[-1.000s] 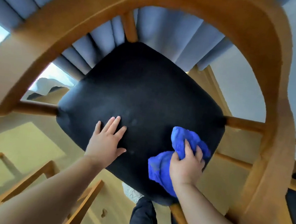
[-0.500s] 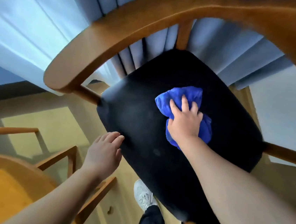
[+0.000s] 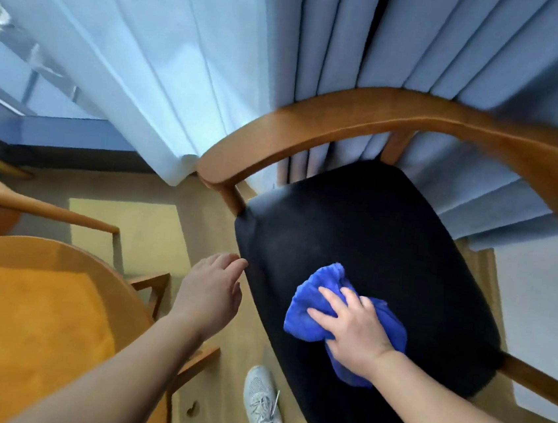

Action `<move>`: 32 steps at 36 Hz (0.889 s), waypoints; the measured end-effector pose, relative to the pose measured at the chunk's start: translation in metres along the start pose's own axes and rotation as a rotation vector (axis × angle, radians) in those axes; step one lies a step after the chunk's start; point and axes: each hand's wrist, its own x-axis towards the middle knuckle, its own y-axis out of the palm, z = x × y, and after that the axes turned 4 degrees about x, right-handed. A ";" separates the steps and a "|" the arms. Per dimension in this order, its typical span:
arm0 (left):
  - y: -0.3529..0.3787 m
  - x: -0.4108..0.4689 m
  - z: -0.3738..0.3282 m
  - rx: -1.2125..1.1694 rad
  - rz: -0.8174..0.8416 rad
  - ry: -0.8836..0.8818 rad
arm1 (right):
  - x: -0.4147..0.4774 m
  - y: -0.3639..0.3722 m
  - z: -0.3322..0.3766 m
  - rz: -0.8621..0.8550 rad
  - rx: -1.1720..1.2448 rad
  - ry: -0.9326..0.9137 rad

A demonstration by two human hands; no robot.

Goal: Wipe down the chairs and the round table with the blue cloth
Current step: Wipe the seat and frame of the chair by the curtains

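The bunched blue cloth (image 3: 307, 321) lies on the near part of the black seat (image 3: 371, 238) of the wooden armchair (image 3: 349, 115), the round wooden table (image 3: 18, 321) standing left of it

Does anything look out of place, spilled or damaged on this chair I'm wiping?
Nothing much. The black seat shows no tear or spill. The blue cloth lies bunched under the right hand. A small dark mark sits on the floor beside the grey shoe; what it is stays unclear.
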 end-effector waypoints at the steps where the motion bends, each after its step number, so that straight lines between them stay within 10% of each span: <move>1: -0.005 -0.001 0.002 -0.007 -0.024 -0.004 | 0.007 -0.014 -0.002 -0.043 0.003 -0.022; 14: -0.069 -0.013 0.041 -0.062 -0.341 -0.095 | 0.128 -0.211 0.042 -0.569 -0.054 -0.307; 22: -0.082 -0.016 0.055 -0.012 -0.433 -0.110 | 0.187 -0.215 0.070 -0.166 -0.356 -0.227; 32: -0.083 -0.012 0.057 0.019 -0.381 -0.129 | 0.214 -0.212 0.058 -0.070 -0.359 -0.483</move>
